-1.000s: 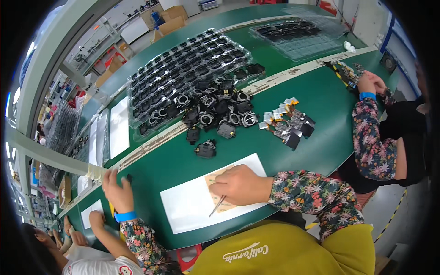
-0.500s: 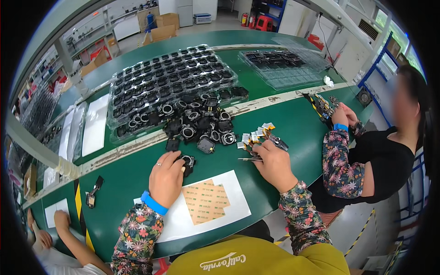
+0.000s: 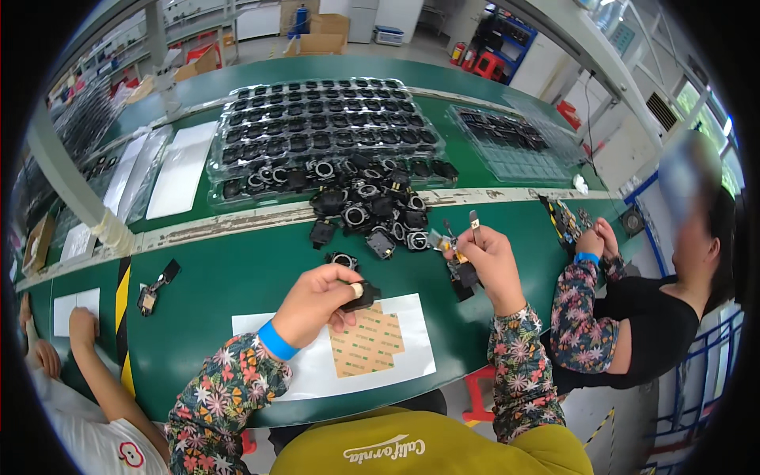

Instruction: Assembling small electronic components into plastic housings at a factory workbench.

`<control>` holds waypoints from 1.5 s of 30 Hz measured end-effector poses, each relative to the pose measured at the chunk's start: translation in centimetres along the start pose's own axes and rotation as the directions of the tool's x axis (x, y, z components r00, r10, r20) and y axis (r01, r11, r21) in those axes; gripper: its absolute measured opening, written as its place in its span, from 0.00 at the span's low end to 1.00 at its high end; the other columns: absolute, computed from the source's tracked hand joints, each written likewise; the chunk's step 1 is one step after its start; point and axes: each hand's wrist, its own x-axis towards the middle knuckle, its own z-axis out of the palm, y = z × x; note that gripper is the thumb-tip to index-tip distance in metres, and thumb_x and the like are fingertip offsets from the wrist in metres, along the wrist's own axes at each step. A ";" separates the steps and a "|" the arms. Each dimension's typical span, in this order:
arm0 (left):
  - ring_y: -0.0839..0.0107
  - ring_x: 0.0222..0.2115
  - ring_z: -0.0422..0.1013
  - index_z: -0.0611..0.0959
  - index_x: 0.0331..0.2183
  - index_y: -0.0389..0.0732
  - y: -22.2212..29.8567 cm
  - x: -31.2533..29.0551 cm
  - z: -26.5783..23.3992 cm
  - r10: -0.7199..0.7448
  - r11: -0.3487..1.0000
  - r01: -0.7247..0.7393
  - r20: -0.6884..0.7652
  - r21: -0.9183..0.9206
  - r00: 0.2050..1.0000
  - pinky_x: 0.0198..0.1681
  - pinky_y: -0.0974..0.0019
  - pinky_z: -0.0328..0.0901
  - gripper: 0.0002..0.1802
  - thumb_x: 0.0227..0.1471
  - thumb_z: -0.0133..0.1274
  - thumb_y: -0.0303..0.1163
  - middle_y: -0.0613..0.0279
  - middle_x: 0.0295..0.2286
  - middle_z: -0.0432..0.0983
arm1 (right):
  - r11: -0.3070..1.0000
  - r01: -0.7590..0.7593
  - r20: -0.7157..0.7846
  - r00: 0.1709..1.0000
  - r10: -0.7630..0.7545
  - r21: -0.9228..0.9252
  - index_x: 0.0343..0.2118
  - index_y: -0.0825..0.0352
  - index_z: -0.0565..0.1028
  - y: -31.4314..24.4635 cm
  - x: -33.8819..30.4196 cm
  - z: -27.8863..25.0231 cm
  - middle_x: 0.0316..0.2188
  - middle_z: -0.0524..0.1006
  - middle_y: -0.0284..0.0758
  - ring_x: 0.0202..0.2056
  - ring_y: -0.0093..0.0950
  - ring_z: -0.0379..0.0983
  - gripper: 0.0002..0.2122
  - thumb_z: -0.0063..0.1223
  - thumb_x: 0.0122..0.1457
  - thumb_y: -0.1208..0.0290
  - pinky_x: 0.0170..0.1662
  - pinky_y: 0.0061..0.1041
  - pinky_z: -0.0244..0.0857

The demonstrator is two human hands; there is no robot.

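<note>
My left hand [image 3: 313,305] is closed on a black plastic housing [image 3: 363,296], holding it over the near part of the table. Pinched in my right hand [image 3: 492,265] are metal tweezers [image 3: 474,220], pointing up, and a small flex-cable part [image 3: 461,283] with a black square end hanging below the fingers. Another black housing with a ring [image 3: 343,260] lies just beyond my left hand. Below the held housing, a tan sheet of adhesive backing [image 3: 364,352] rests on a white sheet [image 3: 416,340]. My right fingers partly hide some silver-and-orange flex parts [image 3: 438,240].
A pile of black housings [image 3: 372,207] fills the table's middle, before clear trays of black parts [image 3: 317,123]. Another clear tray [image 3: 514,154] stands far right. One loose cable part [image 3: 148,299] lies left. Co-workers sit at either side; the right one [image 3: 590,241] handles similar parts.
My left hand has picked up a black housing and brought it nearer, over the tan sheet. My right hand has lifted a flex-cable part, and the tweezers have turned from pointing left to pointing up.
</note>
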 end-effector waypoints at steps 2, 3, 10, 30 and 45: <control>0.81 0.17 0.68 0.75 0.37 0.36 -0.3 -0.1 -0.4 -0.041 0.999 0.041 0.040 0.005 0.998 0.16 0.79 0.60 0.09 0.52 0.49 0.27 0.65 0.23 0.73 | 0.989 -0.067 0.085 0.995 0.056 0.134 0.23 0.67 0.69 -1.0 0.4 1.6 0.24 0.76 0.37 0.28 0.23 0.74 0.04 0.47 0.53 0.77 0.30 0.18 0.63; 0.81 0.17 0.68 0.75 0.37 0.36 -0.3 -0.1 -0.4 -0.042 0.999 0.042 0.016 -0.008 0.999 0.16 0.79 0.60 0.09 0.52 0.49 0.27 0.65 0.23 0.73 | 0.955 -0.143 0.155 0.982 0.105 0.259 0.26 0.66 0.69 -1.4 0.5 2.6 0.26 0.77 0.38 0.29 0.22 0.73 0.02 0.47 0.54 0.77 0.31 0.16 0.63; 0.77 0.25 0.73 0.73 0.45 0.34 0.0 0.8 -1.2 -0.051 0.999 0.049 0.070 0.017 0.996 0.24 0.76 0.64 0.18 0.49 0.45 0.22 0.65 0.25 0.73 | 0.916 -0.320 0.292 0.924 0.245 0.243 0.30 0.66 0.69 -0.6 0.0 6.6 0.27 0.76 0.33 0.31 0.18 0.73 0.02 0.48 0.54 0.78 0.23 0.10 0.56; 0.79 0.27 0.72 0.73 0.42 0.34 -0.7 0.9 -1.4 -0.005 0.966 -0.016 0.081 0.259 0.997 0.26 0.77 0.65 0.18 0.46 0.44 0.16 0.63 0.30 0.74 | 0.513 0.684 0.557 0.726 -0.404 -0.519 0.40 0.60 0.77 -1.7 -3.7 8.5 0.29 0.71 0.31 0.22 0.25 0.70 0.21 0.58 0.37 0.77 0.25 0.23 0.67; 0.81 0.29 0.70 0.73 0.41 0.31 -0.9 0.9 -1.3 0.050 0.944 -0.064 0.051 0.323 0.997 0.32 0.75 0.68 0.18 0.44 0.44 0.13 0.63 0.31 0.73 | 0.439 0.707 0.554 0.707 -0.439 -0.554 0.39 0.61 0.76 -1.0 -3.9 8.5 0.29 0.69 0.31 0.23 0.25 0.70 0.18 0.54 0.40 0.75 0.23 0.21 0.66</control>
